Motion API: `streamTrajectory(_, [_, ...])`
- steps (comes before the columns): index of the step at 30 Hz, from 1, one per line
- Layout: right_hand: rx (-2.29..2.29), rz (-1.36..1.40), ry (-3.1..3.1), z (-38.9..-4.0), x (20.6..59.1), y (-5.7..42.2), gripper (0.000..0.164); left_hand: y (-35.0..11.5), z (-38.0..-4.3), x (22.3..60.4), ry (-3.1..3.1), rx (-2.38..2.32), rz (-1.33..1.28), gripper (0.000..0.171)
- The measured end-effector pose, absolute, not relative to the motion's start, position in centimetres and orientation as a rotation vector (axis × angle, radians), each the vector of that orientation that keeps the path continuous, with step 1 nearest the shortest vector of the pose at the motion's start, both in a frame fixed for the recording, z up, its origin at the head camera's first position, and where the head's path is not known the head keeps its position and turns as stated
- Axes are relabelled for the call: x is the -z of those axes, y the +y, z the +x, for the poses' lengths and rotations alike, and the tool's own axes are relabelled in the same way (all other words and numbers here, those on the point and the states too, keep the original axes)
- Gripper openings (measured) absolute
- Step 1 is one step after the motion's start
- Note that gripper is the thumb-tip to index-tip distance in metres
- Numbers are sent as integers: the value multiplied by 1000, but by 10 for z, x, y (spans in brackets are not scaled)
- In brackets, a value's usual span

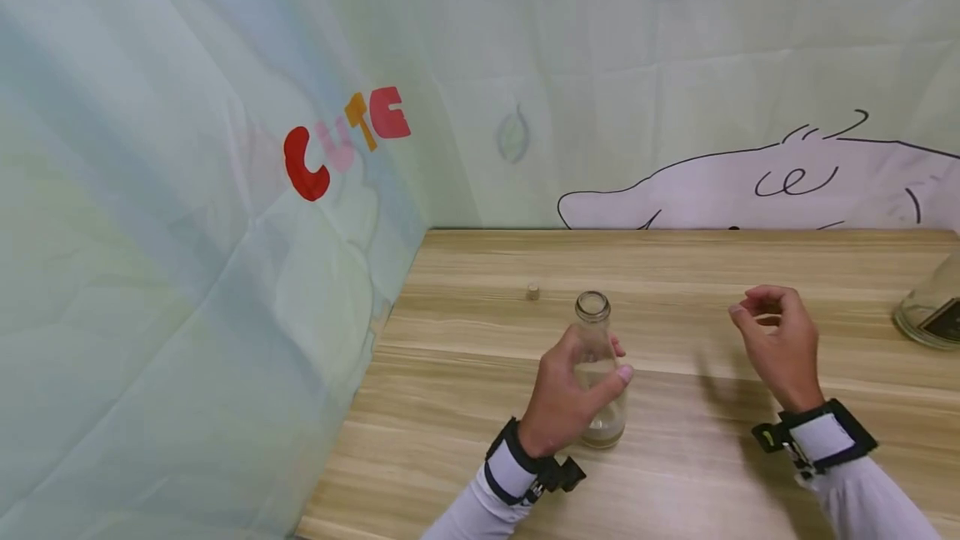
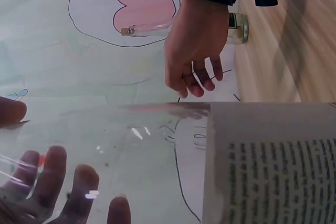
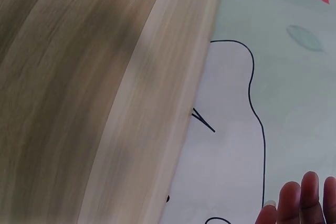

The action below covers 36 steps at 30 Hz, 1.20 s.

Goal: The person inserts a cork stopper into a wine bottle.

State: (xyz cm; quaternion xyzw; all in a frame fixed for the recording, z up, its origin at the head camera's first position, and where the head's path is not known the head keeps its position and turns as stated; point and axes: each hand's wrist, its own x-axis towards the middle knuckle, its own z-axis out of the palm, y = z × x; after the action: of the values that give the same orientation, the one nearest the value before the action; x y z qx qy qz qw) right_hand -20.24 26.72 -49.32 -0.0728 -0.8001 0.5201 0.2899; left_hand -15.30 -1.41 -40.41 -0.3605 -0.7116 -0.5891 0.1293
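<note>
A clear, uncorked glass bottle point(image 1: 604, 432) stands on the table, and my left hand point(image 1: 562, 398) grips it around its upper body with the fingers behind and the thumb in front. In the left wrist view the curled fingers show through the glass, beside a pale label point(image 2: 262, 129) with small print. My right hand point(image 1: 783, 344) hovers over the table to the right, fingers loosely bent and holding nothing. Only its fingertips point(image 3: 310, 198) appear in the right wrist view. A small cork point(image 1: 532, 292) lies on the table beyond the bottle, slightly left.
Another clear bottle point(image 1: 933, 311) with a dark label stands at the table's right edge; the left wrist view shows a cork point(image 2: 125, 32) in its mouth. The wooden table point(image 1: 450, 407) meets a printed cloth point(image 1: 480, 107) at the back and left.
</note>
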Motion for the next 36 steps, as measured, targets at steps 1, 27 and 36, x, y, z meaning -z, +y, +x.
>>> streamTrajectory(1, [-1382, -190, -2136, -202, 493, 266, 29, -13, -153, 405, -2059, 1711, -1059, 26])
streamTrajectory(27, [-1315, 293, -2421, -251, 482, 215, 16, -9, -165, 444, -2064, 1708, -1097, 28])
streamTrajectory(36, [-1251, 631, -2575, -301, 475, 183, 14, -4, -159, 443, -2090, 1845, -1032, 48])
